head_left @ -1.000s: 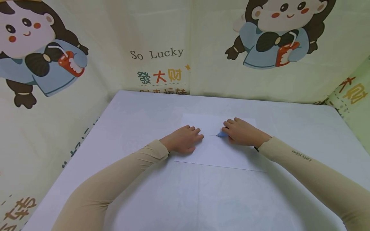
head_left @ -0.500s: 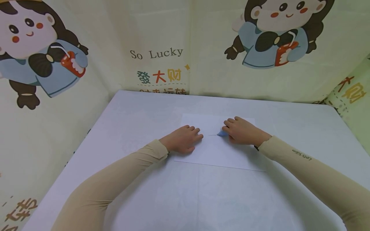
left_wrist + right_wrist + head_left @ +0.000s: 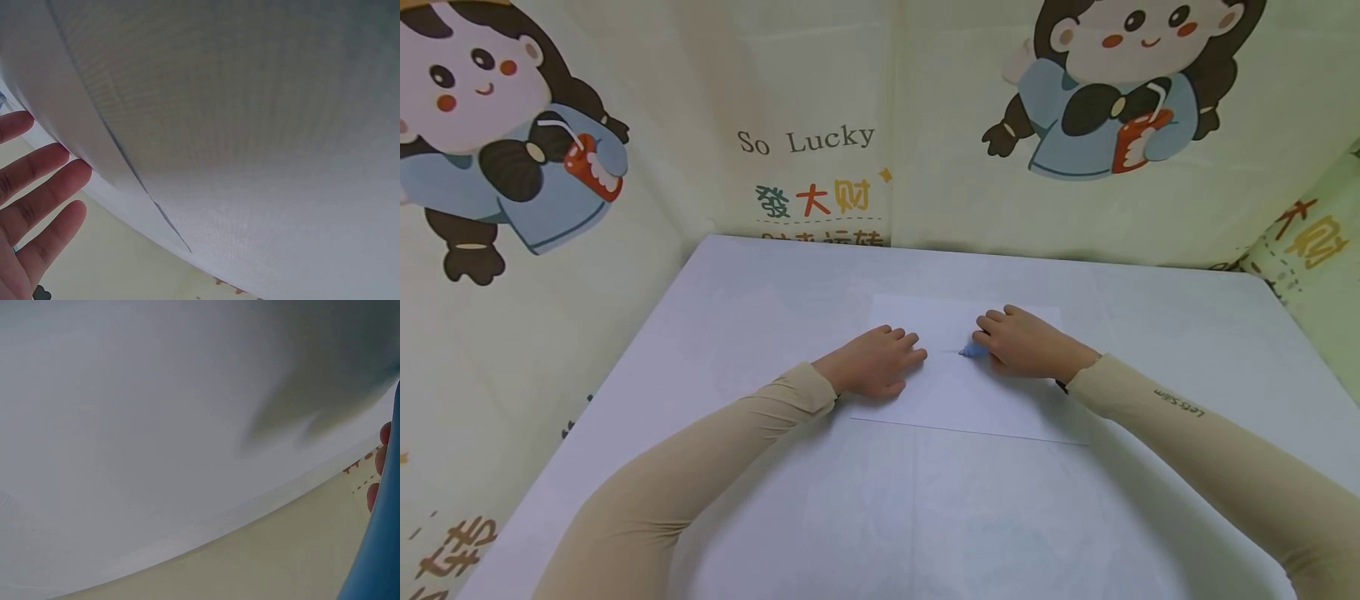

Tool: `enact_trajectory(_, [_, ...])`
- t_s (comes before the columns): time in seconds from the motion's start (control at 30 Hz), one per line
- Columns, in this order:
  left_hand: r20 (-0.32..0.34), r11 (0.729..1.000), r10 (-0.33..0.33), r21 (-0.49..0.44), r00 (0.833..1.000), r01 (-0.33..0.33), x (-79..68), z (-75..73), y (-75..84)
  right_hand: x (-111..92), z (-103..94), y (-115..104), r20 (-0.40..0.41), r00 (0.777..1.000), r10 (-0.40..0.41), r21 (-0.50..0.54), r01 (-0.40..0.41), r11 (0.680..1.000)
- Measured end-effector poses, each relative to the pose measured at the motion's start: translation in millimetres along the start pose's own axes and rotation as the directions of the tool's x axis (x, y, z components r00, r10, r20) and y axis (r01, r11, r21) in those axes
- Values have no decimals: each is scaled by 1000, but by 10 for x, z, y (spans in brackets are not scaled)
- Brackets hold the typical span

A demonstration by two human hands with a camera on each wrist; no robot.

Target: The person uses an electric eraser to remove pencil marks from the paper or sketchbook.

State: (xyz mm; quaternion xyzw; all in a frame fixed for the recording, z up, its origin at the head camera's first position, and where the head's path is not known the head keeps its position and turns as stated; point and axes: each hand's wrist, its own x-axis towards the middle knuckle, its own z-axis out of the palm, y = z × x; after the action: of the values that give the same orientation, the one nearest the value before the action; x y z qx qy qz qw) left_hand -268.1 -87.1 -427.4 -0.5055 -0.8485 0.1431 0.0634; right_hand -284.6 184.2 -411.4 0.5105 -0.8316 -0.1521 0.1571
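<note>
A sheet of white paper [image 3: 940, 408] lies on the white table. My left hand [image 3: 874, 363] rests on its left part with fingers spread; in the left wrist view those fingers [image 3: 47, 187] look fairly straight, their tips at the sheet. Over the right half, my right hand [image 3: 1026, 343] grips a blue tapered pen-like tool [image 3: 976, 349], its narrow tip at the paper. A faint thin line [image 3: 949, 352] runs left from that tip. In the right wrist view the smooth blue body of the tool [image 3: 378, 544] fills the right edge, with several fingertips behind it.
The white tabletop [image 3: 820, 517] extends around the sheet on every side. Behind and beside it hangs a pale cloth [image 3: 940, 200] with printed cartoon figures and lettering.
My right hand and the blue tool shift slightly right, then back left and a little down, the tip staying by the faint line. My left hand keeps its place.
</note>
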Motion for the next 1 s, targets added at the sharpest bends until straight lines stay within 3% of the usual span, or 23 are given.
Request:
enact_trajectory(0.37, [-17, 1000, 8, 4, 1000, -8, -11, -1, -16, -3, 19, 10, -4, 1000, 10, 10, -10, 1000])
enact_trajectory(0.8, [-29, 1000, 12, -27, 1000, -13, -22, -31, -14, -33, 56, 5, -86, 995, 47, 17, -45, 999])
enact_trajectory(1.0, [-11, 1000, 3, -30, 1000, -3, -17, -27, -25, -44, 69, 17, -82, 996, 43, 15, -42, 999])
